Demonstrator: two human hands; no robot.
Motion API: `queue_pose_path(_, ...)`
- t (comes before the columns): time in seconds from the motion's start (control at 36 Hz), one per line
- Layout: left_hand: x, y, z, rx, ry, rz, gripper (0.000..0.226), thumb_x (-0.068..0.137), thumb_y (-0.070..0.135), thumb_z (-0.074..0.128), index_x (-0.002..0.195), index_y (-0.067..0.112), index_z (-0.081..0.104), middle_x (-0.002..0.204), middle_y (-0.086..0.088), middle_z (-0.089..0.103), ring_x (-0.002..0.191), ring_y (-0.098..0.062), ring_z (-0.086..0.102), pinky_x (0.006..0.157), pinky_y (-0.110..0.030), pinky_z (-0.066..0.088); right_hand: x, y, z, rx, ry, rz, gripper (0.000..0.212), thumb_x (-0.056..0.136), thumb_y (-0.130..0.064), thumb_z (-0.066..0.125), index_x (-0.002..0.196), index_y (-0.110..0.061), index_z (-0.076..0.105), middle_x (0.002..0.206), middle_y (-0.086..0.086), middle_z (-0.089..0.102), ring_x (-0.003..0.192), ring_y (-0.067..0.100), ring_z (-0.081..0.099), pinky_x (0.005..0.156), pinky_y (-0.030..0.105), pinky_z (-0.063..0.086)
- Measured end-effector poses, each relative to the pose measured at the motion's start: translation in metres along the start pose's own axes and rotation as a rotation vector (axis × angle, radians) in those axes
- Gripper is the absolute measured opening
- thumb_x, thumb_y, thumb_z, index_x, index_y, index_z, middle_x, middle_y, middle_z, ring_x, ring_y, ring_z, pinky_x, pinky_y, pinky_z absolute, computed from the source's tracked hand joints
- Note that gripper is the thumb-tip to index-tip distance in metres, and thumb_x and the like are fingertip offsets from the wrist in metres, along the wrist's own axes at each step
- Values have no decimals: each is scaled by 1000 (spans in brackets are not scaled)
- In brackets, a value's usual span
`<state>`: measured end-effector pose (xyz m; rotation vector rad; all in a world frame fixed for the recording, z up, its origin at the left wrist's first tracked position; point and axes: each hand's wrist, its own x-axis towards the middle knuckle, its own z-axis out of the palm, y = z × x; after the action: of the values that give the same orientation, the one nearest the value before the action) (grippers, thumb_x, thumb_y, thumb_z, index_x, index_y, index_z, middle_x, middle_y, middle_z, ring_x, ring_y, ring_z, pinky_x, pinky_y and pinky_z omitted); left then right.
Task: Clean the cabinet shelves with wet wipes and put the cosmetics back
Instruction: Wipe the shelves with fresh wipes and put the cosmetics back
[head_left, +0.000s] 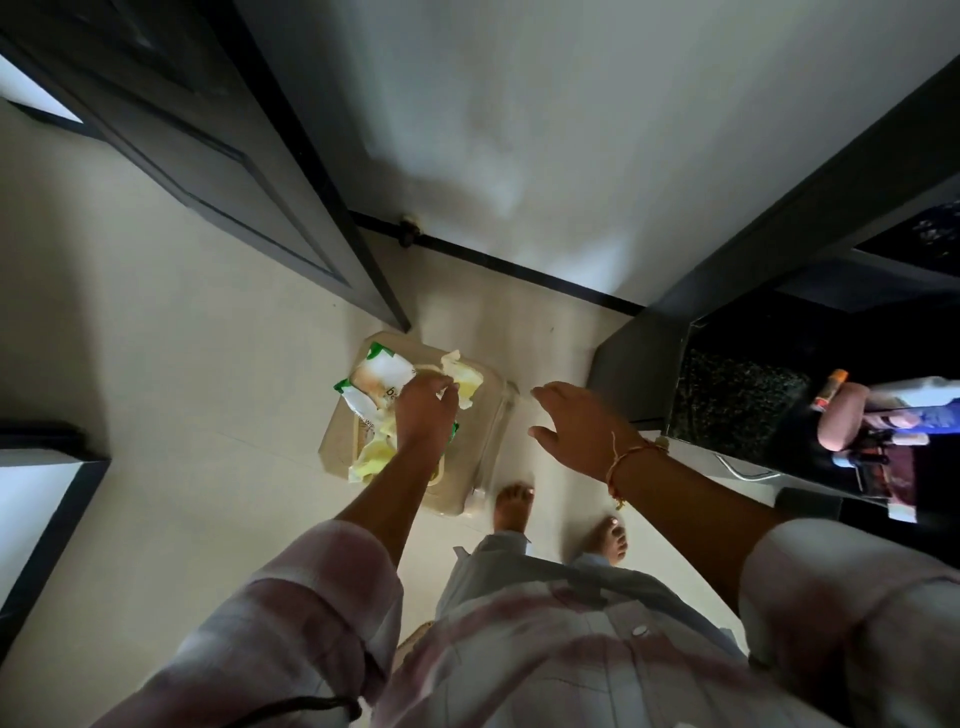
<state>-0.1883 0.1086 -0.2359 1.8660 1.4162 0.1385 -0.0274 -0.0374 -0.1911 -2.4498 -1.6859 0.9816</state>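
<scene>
A green-and-white wet wipes pack (376, 378) lies on a beige stool (491, 410) standing on the floor. My left hand (423, 413) reaches down onto the pack and pinches a crumpled yellowish wipe (462, 382) at its fingertips. More crumpled wipes (373, 456) lie beside my wrist. My right hand (576, 428) hovers to the right of the stool with fingers spread, holding nothing. Several cosmetics (872, 415) sit at the right on a dark cabinet shelf (737, 400), among them a tube with an orange cap (830, 389).
A dark open door (218, 171) stands at the left, its edge close to the stool. A white wall (519, 130) with a black skirting lies ahead. My bare feet (511, 506) stand on the pale tiled floor right behind the stool.
</scene>
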Motion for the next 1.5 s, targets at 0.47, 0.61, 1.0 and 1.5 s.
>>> queue_pose_path(0.47,-59,131,52,-371,-330,277,15,77,2,75,77,18,72,72,7,71,64,1,63,63,-16,49,-59,53,-33,760,408,266,47,86,-31,70,130,-28,55,116,-6,62,100,15,63,87,40,56)
queue_pose_path(0.61,-78,159,87,-351,-399,388,16,79,3,74,84,12,62,71,4,65,61,1,56,57,-8,42,-96,83,-33,831,500,374,38,91,-22,66,129,-20,61,117,-1,66,100,10,61,84,22,54)
queue_pose_path(1.0,-125,220,172,64,-610,494,9,87,25,68,94,20,71,76,11,65,65,7,57,59,-6,39,-180,161,1,820,708,472,30,91,-23,65,119,-25,54,113,-1,64,102,12,60,86,22,50)
queue_pose_path(1.5,-92,234,231,597,-518,625,55,85,24,68,135,9,49,134,-12,54,123,-29,51,99,-35,42,-117,244,1,-62,355,656,49,93,-7,31,138,-1,47,154,24,25,137,40,32,105,47,39)
